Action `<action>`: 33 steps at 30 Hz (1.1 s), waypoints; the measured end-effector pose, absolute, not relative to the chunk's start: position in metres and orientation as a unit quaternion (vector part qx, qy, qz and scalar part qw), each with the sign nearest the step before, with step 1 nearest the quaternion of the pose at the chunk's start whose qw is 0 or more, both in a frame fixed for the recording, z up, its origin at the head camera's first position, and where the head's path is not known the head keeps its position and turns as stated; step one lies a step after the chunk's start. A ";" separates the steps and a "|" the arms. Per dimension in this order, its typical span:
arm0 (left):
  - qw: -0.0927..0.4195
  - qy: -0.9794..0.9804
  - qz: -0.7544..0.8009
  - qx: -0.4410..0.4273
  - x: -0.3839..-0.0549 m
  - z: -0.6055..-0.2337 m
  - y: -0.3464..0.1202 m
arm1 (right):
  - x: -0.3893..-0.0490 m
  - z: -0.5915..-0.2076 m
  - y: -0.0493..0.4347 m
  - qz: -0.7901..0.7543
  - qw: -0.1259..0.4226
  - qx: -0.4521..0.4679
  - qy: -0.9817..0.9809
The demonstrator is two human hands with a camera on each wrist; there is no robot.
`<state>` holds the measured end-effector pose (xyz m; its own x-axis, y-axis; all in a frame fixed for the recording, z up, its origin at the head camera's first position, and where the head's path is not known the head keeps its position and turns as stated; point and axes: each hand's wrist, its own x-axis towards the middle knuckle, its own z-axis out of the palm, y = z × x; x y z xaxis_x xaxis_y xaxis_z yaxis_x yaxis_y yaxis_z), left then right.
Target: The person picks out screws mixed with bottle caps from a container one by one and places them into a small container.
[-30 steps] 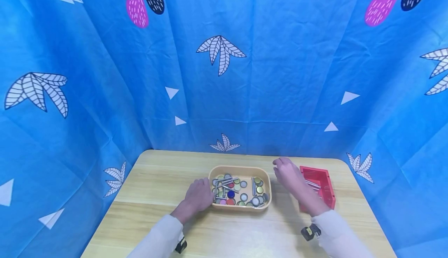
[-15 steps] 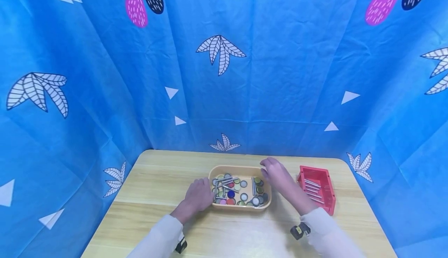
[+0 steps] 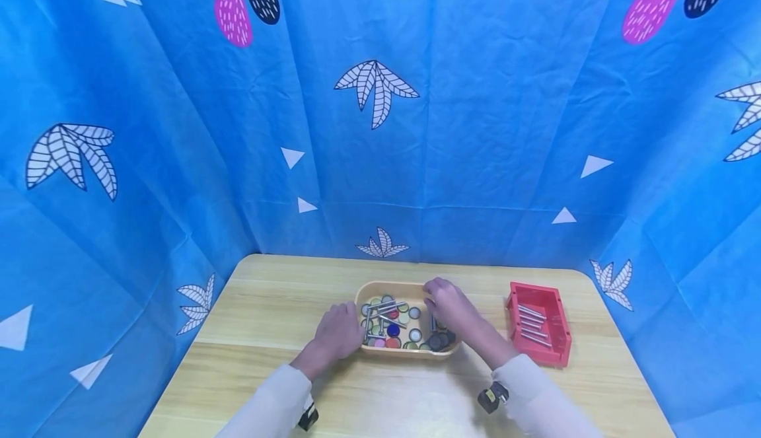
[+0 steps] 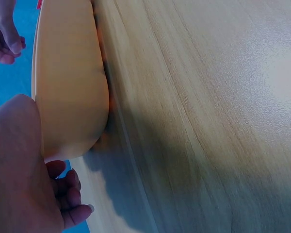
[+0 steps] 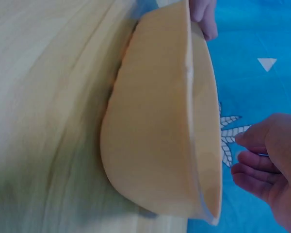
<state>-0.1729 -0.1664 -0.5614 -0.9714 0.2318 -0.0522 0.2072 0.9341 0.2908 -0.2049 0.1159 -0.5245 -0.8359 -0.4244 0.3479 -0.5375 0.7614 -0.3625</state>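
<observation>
"What are the hands doing on your feed?"

"I see the left hand gripping the left end of the tan tray, thumb at the rim, fingers curled. The right hand hovers over the tray's right end, fingers loosely bent, thumb apart from their tips."

"And the silver bolts?"

"I find some among round caps in the tray, mostly leftward; others lie inside the red bin, right of it."

The head view is bright, the table shiny on the near side. Wrist views look darker (and blurry), with shadows.
</observation>
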 end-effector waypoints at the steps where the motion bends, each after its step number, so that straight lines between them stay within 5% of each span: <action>1: 0.044 0.983 0.142 0.112 -0.173 -0.562 -0.166 | -0.204 -0.526 0.114 0.232 0.117 0.257 -0.931; 33: 0.029 0.983 0.142 0.110 -0.172 -0.565 -0.168 | -0.203 -0.557 0.074 0.232 0.014 0.273 -0.934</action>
<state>-0.1720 -0.1679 -0.5653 -0.9741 0.2246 -0.0250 0.2085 0.9357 0.2847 -0.2025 0.0740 -0.5565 -0.8507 -0.5033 0.1517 -0.5159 0.7439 -0.4249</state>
